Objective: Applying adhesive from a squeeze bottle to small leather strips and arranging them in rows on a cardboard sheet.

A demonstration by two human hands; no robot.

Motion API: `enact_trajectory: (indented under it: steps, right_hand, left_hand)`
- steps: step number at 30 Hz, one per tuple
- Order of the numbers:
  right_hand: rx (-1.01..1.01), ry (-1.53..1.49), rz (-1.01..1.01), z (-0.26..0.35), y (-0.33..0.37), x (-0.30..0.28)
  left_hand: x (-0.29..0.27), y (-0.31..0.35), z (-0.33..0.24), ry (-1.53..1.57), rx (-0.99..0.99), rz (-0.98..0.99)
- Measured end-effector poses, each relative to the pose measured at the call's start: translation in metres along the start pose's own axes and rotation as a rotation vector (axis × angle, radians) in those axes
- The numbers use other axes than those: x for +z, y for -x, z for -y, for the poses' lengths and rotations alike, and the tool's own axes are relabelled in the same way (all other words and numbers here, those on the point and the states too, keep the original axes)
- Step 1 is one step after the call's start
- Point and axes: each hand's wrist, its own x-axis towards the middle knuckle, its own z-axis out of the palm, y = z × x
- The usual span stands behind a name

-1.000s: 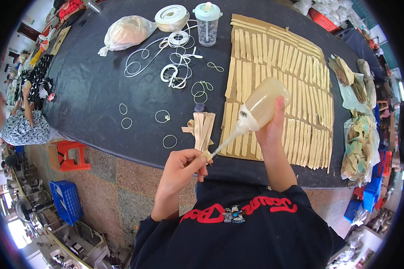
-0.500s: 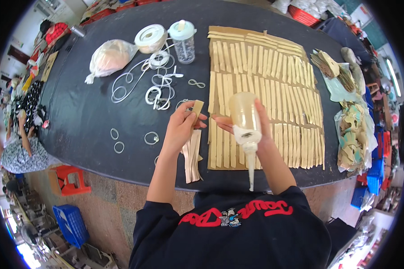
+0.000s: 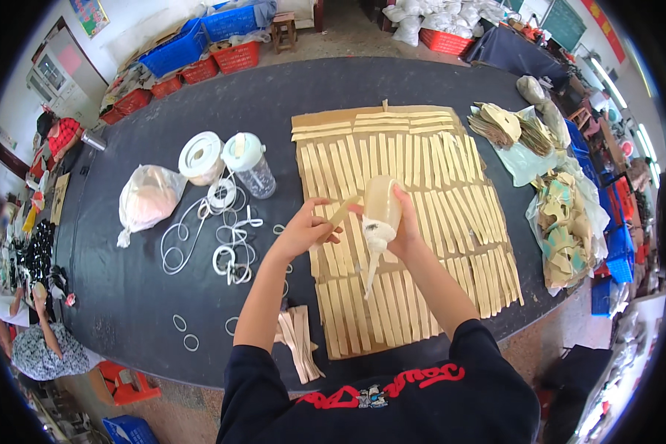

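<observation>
My left hand [image 3: 305, 231] pinches a narrow tan strip [image 3: 344, 212], whose far end reaches toward my right hand [image 3: 407, 226]. Wrapped in my right hand is a translucent squeeze bottle [image 3: 382, 203] with yellowish contents, tipped so that its long white nozzle points down. Both hands are above the left part of a cardboard sheet [image 3: 325, 119], on which many similar strips [image 3: 396, 159] lie in rows. A small pile of loose pale strips [image 3: 297, 342] rests beside the sheet, partly behind my left forearm. Whether the strip touches the bottle, I cannot tell.
On the dark table's [image 3: 133, 288] left stand a lidded cup [image 3: 251, 166], a white round container [image 3: 201, 159] and a tied bag [image 3: 152, 196]. Coiled white cords [image 3: 226, 233] and thin rings lie near them. Bags of cut pieces [image 3: 562, 222] sit at right. Another person [image 3: 52, 348] works at far left.
My view has tilted up, showing more of the far side. Both hands have moved away from me over the sheet; the left hand's strip now slants toward the bottle.
</observation>
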Motion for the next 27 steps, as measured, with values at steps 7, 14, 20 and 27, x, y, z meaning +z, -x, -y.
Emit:
enact_trajectory:
  steps: [7, 14, 20, 27]
  right_hand:
    - [-0.174, 0.054, -0.057, 0.044, -0.093, -0.048]
    - [-0.254, 0.027, -0.07, 0.044, -0.229, -0.11]
    - [-0.248, -0.022, -0.156, 0.038, -0.317, -0.121]
    - [-0.214, 0.032, -0.14, 0.036, -0.374, -0.134]
  left_hand:
    - [-0.075, -0.103, 0.027, -0.294, -0.028, -0.34]
    - [-0.103, -0.225, 0.024, -0.698, 0.369, -0.775]
    - [-0.146, -0.306, 0.022, -1.238, 0.304, -0.878]
    - [-0.178, -0.35, 0.037, -1.464, 0.257, -0.816]
